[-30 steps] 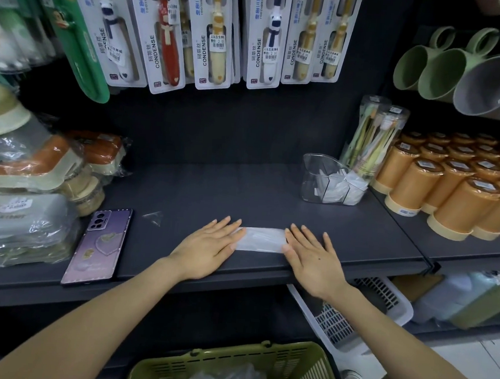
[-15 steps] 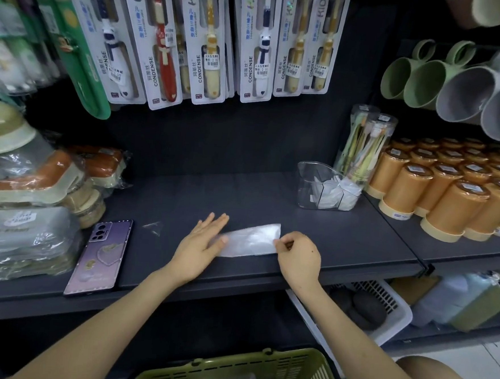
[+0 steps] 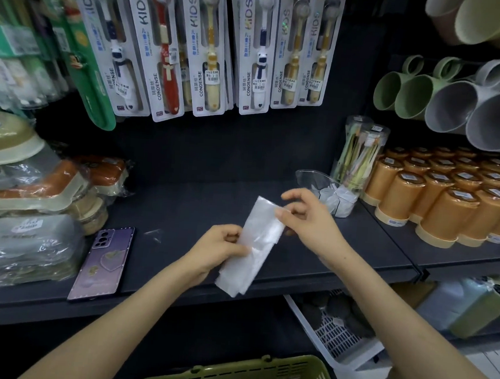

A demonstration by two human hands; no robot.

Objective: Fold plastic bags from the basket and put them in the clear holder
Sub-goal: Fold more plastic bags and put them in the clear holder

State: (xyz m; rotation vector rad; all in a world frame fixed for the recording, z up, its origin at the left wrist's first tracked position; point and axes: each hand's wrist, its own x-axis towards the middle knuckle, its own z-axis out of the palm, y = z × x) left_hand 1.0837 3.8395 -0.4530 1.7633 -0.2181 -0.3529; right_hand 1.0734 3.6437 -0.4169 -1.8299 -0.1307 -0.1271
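Note:
A translucent plastic bag [image 3: 253,246], folded into a long narrow strip, hangs tilted above the dark shelf [image 3: 200,203]. My left hand [image 3: 218,249] pinches its middle from the left. My right hand [image 3: 306,220] grips its upper part from the right, thumb and fingers curled. The clear holder [image 3: 311,179] stands at the back right of the shelf with several folded white bags [image 3: 338,200] inside. The green basket [image 3: 259,373] sits below at the frame's bottom edge, with crumpled plastic showing in it.
A purple phone [image 3: 103,263] lies on the shelf to the left. Wrapped boxes [image 3: 26,197] are stacked at far left. Orange cups [image 3: 446,206] and a tube of toothbrushes [image 3: 360,155] crowd the right. Toothbrush packs [image 3: 211,47] hang above. A white crate [image 3: 336,334] sits below.
The bag lay flat on the shelf under both palms. Both hands have since lifted it off the shelf, and it now hangs tilted as a long strip.

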